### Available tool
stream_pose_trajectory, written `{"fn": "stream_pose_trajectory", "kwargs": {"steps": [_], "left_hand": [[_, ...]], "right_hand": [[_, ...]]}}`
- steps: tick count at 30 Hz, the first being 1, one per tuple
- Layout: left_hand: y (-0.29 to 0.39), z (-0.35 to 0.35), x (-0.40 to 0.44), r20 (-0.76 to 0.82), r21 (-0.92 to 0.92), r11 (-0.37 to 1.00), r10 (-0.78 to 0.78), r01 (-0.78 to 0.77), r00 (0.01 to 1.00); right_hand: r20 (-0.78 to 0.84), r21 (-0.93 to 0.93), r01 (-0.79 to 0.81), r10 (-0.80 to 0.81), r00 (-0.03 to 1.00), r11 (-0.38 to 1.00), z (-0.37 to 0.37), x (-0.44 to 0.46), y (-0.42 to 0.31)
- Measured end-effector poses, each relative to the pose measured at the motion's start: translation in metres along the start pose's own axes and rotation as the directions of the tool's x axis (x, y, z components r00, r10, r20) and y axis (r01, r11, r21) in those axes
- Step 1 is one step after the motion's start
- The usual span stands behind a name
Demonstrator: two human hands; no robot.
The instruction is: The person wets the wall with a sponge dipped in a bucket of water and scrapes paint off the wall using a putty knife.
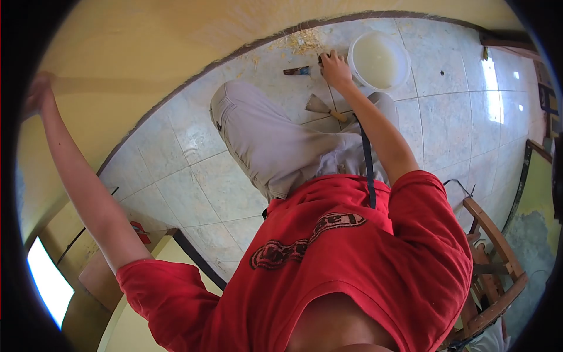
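Head view: one small dark object lies at the fingertips of the right hand, whose fingers curl towards it; whether they pinch it cannot be told. The right arm reaches forward and down, placing the hand just beside one round, translucent white bucket. The left arm stretches sideways, its left hand at the yellow wall, finger state indistinct. One brown-and-blue brush-like tool and one metal-bladed scraper with a tan handle lie on pale floor tiles.
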State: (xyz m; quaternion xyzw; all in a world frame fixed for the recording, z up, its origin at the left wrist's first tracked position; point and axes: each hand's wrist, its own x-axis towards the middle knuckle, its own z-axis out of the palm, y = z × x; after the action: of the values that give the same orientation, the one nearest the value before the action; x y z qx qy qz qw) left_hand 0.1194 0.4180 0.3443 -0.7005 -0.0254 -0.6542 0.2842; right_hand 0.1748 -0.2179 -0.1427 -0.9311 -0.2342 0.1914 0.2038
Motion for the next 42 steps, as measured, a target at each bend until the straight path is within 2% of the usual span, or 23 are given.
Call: {"fn": "stream_pose_trajectory", "kwargs": {"steps": [3,4,6,8,9,11,12,18,19,23,25,27,29,30,32,34,35,36,37,38,39,40,42], "left_hand": [[0.008,-0.001,0.002,-0.007,-0.014,1.000,0.019,-0.019,1.000],[0.013,-0.001,0.000,-0.002,-0.022,0.999,0.022,-0.022,1.000],[0.020,0.000,0.002,-0.011,-0.036,0.999,0.028,-0.028,1.000],[0.024,-0.006,0.011,-0.043,-0.041,0.998,0.048,-0.050,0.998],[0.029,-0.009,0.013,-0.058,-0.048,0.997,0.052,-0.055,0.997],[0.038,-0.013,0.020,-0.106,-0.059,0.996,0.062,-0.068,0.992],[0.044,-0.019,0.029,-0.149,-0.053,0.995,0.078,-0.087,0.986],[0.101,-0.052,0.054,-0.347,-0.007,0.988,0.140,-0.152,0.927],[0.111,-0.058,0.055,-0.283,-0.055,0.989,0.115,-0.135,0.952],[0.115,-0.069,0.062,-0.219,0.001,0.990,0.135,-0.138,0.966],[0.114,-0.083,0.063,-0.159,-0.029,0.992,0.114,-0.120,0.981],[0.119,-0.089,0.065,-0.099,-0.095,0.992,0.068,-0.078,0.993],[0.127,-0.093,0.067,-0.116,-0.162,0.986,0.021,-0.040,0.993],[0.134,-0.096,0.066,-0.120,-0.162,0.986,0.013,-0.032,0.993],[0.154,-0.103,0.062,-0.107,-0.224,0.957,-0.213,0.185,0.971],[0.204,-0.120,0.033,-0.058,-0.542,0.633,-0.685,0.553,0.727],[0.261,-0.148,0.031,0.122,-0.700,0.276,-0.863,0.659,0.490],[0.302,-0.155,-0.002,0.259,-0.587,0.168,-0.888,0.792,0.380],[0.351,-0.170,-0.015,0.552,-0.474,-0.162,-0.821,0.865,0.148],[0.399,-0.173,-0.033,0.773,-0.404,-0.559,-0.632,0.724,-0.056],[0.443,-0.174,-0.054,0.930,-0.251,-0.806,-0.355,0.536,-0.098],[0.468,-0.174,-0.047,0.970,0.029,-0.920,-0.069,0.391,-0.235],[0.497,-0.168,-0.022,0.987,0.067,-0.931,0.009,0.359,-0.161]], "right_hand": [[-0.261,-0.504,0.043,-0.200,0.944,0.863,0.033,-0.019,0.001],[-0.252,-0.498,0.050,-0.199,0.947,0.866,0.040,-0.026,0.000],[0.155,-0.440,0.272,-0.226,0.962,0.856,0.058,-0.033,0.004],[0.532,-0.310,0.070,0.112,0.839,0.948,0.122,-0.036,0.042],[0.573,-0.409,0.034,0.227,0.788,0.912,0.089,-0.054,0.023],[0.547,-0.378,0.177,0.065,0.835,0.909,0.119,-0.065,0.049],[0.523,-0.354,0.090,0.117,0.844,0.931,0.119,-0.062,0.046],[0.494,-0.233,0.069,0.057,0.867,0.970,0.063,-0.035,0.006],[0.528,-0.197,0.028,0.082,0.845,0.980,0.043,-0.027,-0.007],[0.301,-0.037,0.073,-0.058,0.952,0.997,-0.033,-0.006,-0.039],[0.092,0.259,0.264,-0.296,0.951,0.929,-0.091,0.005,-0.066],[0.144,0.423,0.176,-0.258,0.955,0.889,-0.161,0.007,-0.098],[-0.068,0.284,0.363,-0.359,0.931,0.888,-0.214,0.021,-0.127],[-0.177,0.082,0.453,-0.434,0.883,0.888,-0.244,0.024,-0.146],[-0.240,-0.088,0.510,-0.515,0.823,0.856,-0.296,0.024,-0.185],[-0.236,-0.149,0.547,-0.567,0.790,0.824,-0.324,0.025,-0.205],[-0.235,-0.243,0.521,-0.571,0.786,0.818,-0.330,0.025,-0.212],[-0.233,-0.336,0.489,-0.574,0.785,0.805,-0.334,0.023,-0.218],[-0.235,-0.343,0.481,-0.569,0.788,0.807,-0.337,0.017,-0.223],[-0.227,-0.295,0.473,-0.542,0.809,0.830,-0.340,0.012,-0.230],[-0.217,-0.251,0.465,-0.517,0.828,0.849,-0.345,0.009,-0.234],[-0.216,-0.270,0.461,-0.520,0.827,0.845,-0.348,0.012,-0.238],[-0.226,-0.282,0.427,-0.492,0.841,0.859,-0.353,0.015,-0.239]]}}
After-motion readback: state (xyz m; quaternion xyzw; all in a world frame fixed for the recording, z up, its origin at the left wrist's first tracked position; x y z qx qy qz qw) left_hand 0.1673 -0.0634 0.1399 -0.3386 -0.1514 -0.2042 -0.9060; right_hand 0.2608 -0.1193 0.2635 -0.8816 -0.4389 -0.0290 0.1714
